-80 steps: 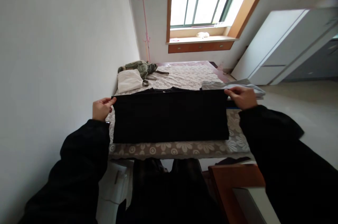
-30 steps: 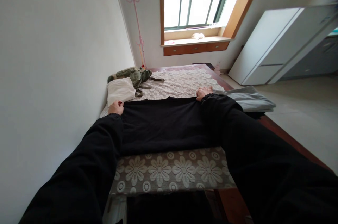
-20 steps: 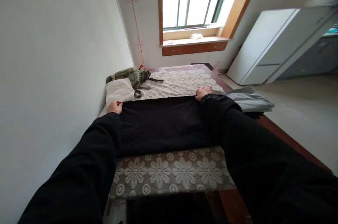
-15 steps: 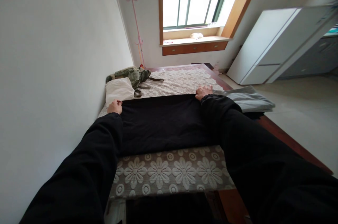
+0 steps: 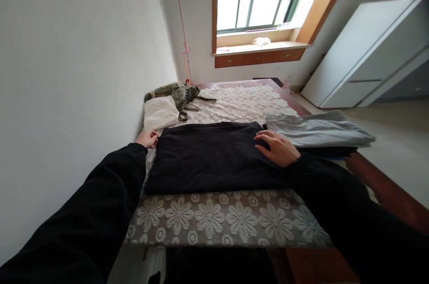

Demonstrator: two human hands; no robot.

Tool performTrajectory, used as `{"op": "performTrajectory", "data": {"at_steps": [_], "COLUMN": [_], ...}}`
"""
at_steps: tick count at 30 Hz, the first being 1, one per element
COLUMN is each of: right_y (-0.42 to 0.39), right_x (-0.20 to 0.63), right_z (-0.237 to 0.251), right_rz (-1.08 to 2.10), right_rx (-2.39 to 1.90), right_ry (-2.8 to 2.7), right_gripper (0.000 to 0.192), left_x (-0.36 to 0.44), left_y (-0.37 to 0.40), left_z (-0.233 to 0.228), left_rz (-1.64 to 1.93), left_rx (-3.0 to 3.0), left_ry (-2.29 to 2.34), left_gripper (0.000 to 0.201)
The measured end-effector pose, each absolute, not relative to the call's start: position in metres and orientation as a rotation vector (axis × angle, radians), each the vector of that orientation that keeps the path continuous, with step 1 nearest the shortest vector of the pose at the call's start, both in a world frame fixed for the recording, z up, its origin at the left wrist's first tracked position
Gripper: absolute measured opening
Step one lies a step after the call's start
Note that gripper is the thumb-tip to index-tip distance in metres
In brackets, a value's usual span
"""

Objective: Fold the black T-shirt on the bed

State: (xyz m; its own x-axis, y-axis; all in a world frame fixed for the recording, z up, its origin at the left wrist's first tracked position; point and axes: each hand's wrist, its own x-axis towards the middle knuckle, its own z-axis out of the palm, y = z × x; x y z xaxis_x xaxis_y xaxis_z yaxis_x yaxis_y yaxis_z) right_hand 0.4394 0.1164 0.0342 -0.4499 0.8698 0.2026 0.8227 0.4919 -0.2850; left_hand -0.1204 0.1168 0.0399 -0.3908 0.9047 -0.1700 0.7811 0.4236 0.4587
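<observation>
A black folded cloth garment (image 5: 214, 156) lies flat on the flower-patterned tablecloth (image 5: 209, 219) in front of me. My left hand (image 5: 148, 139) is at its far left corner, fingers loosely curled beside the edge with no cloth visibly gripped. Over the garment's right side, my right hand (image 5: 279, 148) is open, fingers spread and reaching left across the black fabric. Whether its palm presses on the cloth is hard to tell. Both of my forearms are in black sleeves, and the right one covers the garment's near right corner.
Folded grey cloth (image 5: 318, 128) lies on dark fabric at the right. A cream cloth (image 5: 161, 113) and a green camouflage bag (image 5: 179, 95) rest against the left wall. Behind the table are a pink coat stand (image 5: 182, 20), a window sill (image 5: 241, 48) and a white fridge (image 5: 362, 47).
Both hands have let go of the garment's far edge, which now lies down flat. My right hand has opened and moved nearer and to the right. The view has shifted slightly left.
</observation>
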Motion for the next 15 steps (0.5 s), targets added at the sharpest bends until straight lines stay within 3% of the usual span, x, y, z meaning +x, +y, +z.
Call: {"op": "performTrajectory", "data": {"at_steps": [4,11,15], "right_y": [0.064,0.012,-0.006], "right_x": [0.464,0.503,0.509], "right_z": [0.017,-0.022,-0.036], "right_rz": [0.346,0.319,0.283], "right_rx": [-1.507,-1.676,-1.729], "right_ry": [-2.195,-1.959,-1.917], "right_gripper": [0.035,0.037,0.033], "left_x": [-0.117,-0.105,-0.103], "left_y": [0.102,0.104,0.107], "left_z": [0.033,0.033,0.033], "left_rz": [0.372,0.331,0.319], "left_rx": [1.392,1.387,1.380], "left_ry": [2.245,2.340,2.351], "left_gripper": [0.024,0.045,0.042]}}
